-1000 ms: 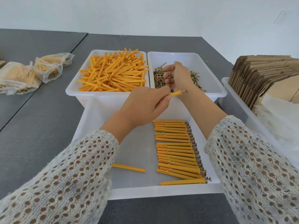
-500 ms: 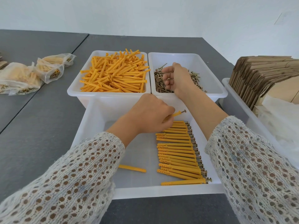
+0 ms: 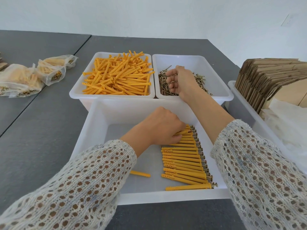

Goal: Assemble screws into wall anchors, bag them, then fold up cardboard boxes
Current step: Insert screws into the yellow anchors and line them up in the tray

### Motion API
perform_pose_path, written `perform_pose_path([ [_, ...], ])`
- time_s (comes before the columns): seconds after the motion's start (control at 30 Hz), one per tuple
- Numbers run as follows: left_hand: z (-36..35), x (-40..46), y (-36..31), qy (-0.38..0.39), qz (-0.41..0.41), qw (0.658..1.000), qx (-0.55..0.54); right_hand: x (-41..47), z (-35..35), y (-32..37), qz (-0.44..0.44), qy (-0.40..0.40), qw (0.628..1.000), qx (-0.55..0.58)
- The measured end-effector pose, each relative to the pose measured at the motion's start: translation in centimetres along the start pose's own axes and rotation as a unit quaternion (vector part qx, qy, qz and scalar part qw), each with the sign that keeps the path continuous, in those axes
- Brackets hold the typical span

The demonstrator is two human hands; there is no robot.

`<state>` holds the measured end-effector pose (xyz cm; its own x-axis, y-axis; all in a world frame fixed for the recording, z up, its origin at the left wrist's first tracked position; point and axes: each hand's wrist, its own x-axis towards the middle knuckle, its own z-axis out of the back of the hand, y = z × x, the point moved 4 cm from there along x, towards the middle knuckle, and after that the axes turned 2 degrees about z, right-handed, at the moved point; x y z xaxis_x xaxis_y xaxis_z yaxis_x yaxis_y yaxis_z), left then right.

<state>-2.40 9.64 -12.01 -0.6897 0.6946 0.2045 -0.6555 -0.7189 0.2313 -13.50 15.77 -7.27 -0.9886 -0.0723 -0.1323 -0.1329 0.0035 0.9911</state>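
Observation:
My left hand (image 3: 163,126) is low in the near white tray (image 3: 93,130), its fingers closed on an assembled anchor (image 3: 181,132) that rests at the far end of a row of assembled anchors (image 3: 182,161). My right hand (image 3: 180,82) reaches into the bin of screws (image 3: 217,97), fingers curled on the screw pile (image 3: 163,85). Whether it holds a screw is hidden. The bin of loose yellow anchors (image 3: 116,77) stands to the left of the screws. One bare anchor (image 3: 140,173) lies alone in the near tray.
Filled plastic bags (image 3: 21,78) lie on the grey table (image 3: 41,122) at the left. A white tray (image 3: 249,113) at the right holds flat cardboard boxes (image 3: 265,77) and clear bags (image 3: 289,128).
My left hand carried the assembled anchor down from in front of the bins onto the far end of the row. My right hand dropped into the screw pile.

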Motion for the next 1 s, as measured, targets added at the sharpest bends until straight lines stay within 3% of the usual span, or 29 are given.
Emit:
perform_pose_path([
  [0.1, 0.5, 0.0, 0.4, 0.002, 0.023, 0.999, -0.047, 0.2, -0.1, 0.0, 0.016, -0.003, 0.999, -0.047],
  [0.17, 1.4, -0.1, 1.2, -0.025, 0.056, 0.993, -0.103, 0.2, -0.2, -0.2, 0.065, -0.008, 0.985, -0.158],
  [0.3, 3.8, -1.0, 3.1, -0.172, 0.112, 0.955, -0.214, 0.4, -1.4, -0.5, 0.143, 0.029, 0.903, -0.403],
  [0.4, 4.6, -1.7, 4.4, -0.237, 0.153, 0.946, -0.161, 0.6, -2.0, -0.7, 0.124, 0.077, 0.849, -0.507],
  [0.5, 4.4, -2.6, 6.4, -0.276, 0.215, 0.929, -0.116, 0.7, -1.8, -1.1, 0.120, 0.105, 0.847, -0.507],
  [0.67, 2.6, -3.5, 9.2, -0.219, 0.342, 0.913, -0.046, 0.6, -1.6, -1.4, 0.110, 0.095, 0.839, -0.524],
  [1.0, 1.9, -3.3, 9.7, -0.134, 0.389, 0.906, -0.101, 0.6, -1.6, -1.6, 0.091, 0.099, 0.847, -0.515],
])
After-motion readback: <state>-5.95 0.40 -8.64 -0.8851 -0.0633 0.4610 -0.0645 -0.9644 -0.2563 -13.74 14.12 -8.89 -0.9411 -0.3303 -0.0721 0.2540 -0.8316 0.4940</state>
